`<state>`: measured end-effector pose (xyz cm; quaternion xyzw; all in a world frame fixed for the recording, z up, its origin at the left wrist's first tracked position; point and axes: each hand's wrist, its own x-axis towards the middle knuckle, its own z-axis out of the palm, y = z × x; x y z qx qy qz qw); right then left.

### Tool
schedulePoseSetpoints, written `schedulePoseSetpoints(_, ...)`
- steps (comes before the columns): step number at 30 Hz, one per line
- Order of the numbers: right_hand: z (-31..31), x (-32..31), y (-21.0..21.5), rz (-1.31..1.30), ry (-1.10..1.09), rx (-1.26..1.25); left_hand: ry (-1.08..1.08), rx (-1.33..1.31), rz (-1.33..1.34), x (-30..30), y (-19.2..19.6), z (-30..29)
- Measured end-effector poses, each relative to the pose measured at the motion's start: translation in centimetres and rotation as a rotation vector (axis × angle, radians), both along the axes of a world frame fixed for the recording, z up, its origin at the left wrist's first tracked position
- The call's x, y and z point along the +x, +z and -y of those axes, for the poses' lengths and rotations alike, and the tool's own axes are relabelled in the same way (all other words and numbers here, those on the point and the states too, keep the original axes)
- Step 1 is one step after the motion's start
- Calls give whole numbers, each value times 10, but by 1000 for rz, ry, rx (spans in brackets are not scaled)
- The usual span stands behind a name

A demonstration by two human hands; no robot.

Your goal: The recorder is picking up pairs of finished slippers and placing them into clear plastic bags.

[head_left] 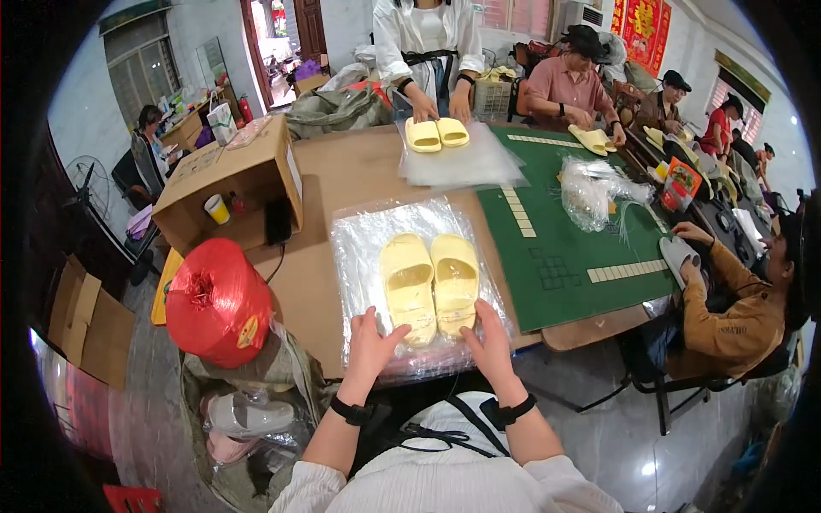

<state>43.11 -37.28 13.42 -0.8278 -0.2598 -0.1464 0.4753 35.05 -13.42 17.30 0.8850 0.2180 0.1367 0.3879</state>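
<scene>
A pair of pale yellow slide slippers, the left slipper (pixel 405 278) and the right slipper (pixel 455 274), lies side by side in front of me, toes pointing away. Beneath them is a stack of clear plastic bags (pixel 357 248). Shiny film shows near the heels, but I cannot tell whether it covers them. My left hand (pixel 370 349) rests by the left heel, thumb and fingers apart. At the right heel, my right hand (pixel 493 349) has its thumb close to the sole and its fingers stretched forward along the slipper's side.
To the left stand a cardboard box (pixel 256 154) lying on its side, a red roll of plastic twine (pixel 215 303) and a sack (pixel 201 427) holding bagged slippers. A green mat (pixel 547 299) covers the table's right. Co-workers handle slippers across the table (pixel 329 184) and at right.
</scene>
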Motion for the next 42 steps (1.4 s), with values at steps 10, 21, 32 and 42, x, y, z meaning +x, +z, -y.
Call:
schedulePoseSetpoints(10,1,0,6,38,-5,34,-32,-295,-68,22,8,3)
schedulePoseSetpoints(21,6,-8,1,-36,-46,209,-207,-627,380,6,7,36)
schedulePoseSetpoints(32,22,-30,32,-507,209,560,-431,-1145,318,-43,44,34)
schedulePoseSetpoints(42,-41,-88,61,-496,336,434,-306,-1340,211,-129,44,15)
